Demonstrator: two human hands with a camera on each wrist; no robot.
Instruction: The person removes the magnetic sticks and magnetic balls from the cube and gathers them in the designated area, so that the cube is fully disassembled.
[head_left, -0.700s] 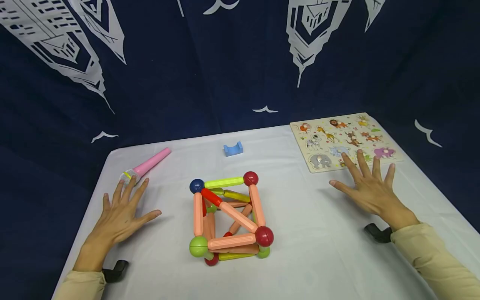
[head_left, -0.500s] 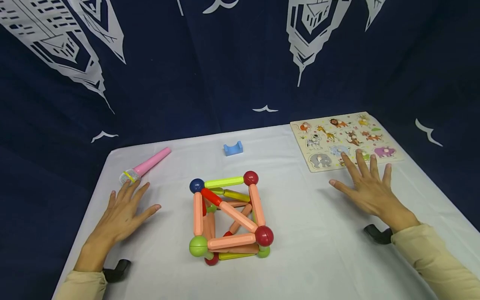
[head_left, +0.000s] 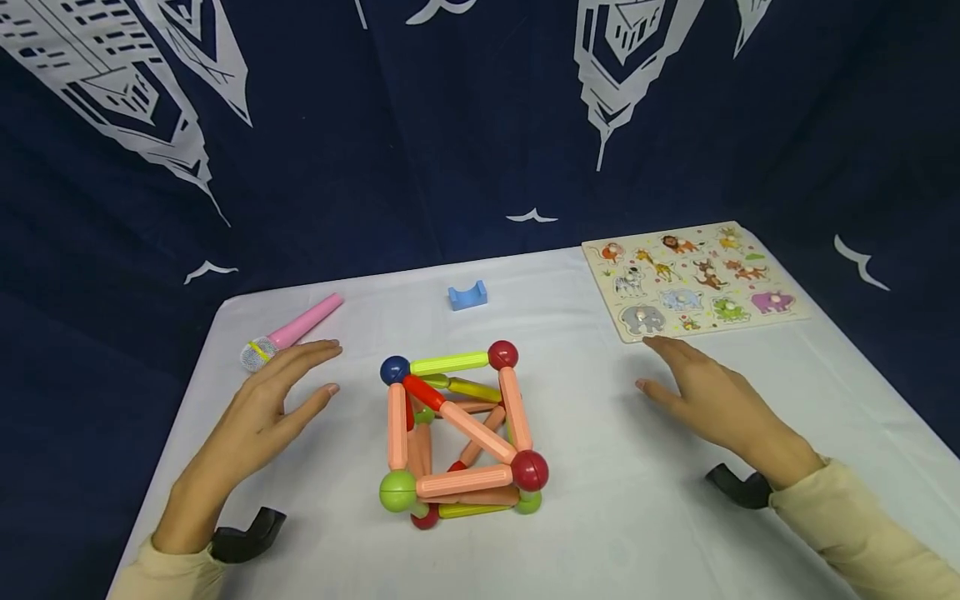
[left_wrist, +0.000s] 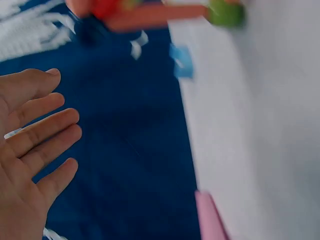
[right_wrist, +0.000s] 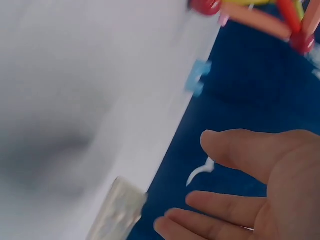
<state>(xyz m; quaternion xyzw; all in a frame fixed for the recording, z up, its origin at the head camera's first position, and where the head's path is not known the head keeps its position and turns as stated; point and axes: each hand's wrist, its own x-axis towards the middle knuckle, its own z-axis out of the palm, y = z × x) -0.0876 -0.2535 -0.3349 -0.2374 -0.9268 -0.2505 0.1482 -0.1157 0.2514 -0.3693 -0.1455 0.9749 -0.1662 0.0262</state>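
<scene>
Two Unburdened Hands Flank a Bright Stick-and-Ball Frame

A person's left hand [head_left: 251, 417], at left of the frame, and right hand [head_left: 720, 408], at right, both hold nothing; their fingers are extended and relaxed, with each thumb set well away from the rest. Palms turn inward, a posture that seems to leave room for the box-shaped frame of salmon, red and yellow-green plastic-looking rods [head_left: 477, 432] standing between them at lower centre. Blue, red and green balls sit at its corners, apparently serving as joints that let it stand unaided.

Just beyond the left fingers lies a pink toy microphone with a silvery head [head_left: 303, 323]; near the right fingertips, at upper right, a pale wooden-looking animal puzzle board [head_left: 705, 312] lies flat, picture side up. Whether those fingertips touch it cannot be told. A small light-blue block with a curved notch [head_left: 468, 296] rests at upper centre of the white-covered table [head_left: 600, 533], before a navy curtain with white prints [head_left: 412, 150].

Compared with the earlier frames, the flat, splayed hands have rolled palm-inward and drawn closer to the middle, uncovering the board's lower edge; the objects stay put.
</scene>
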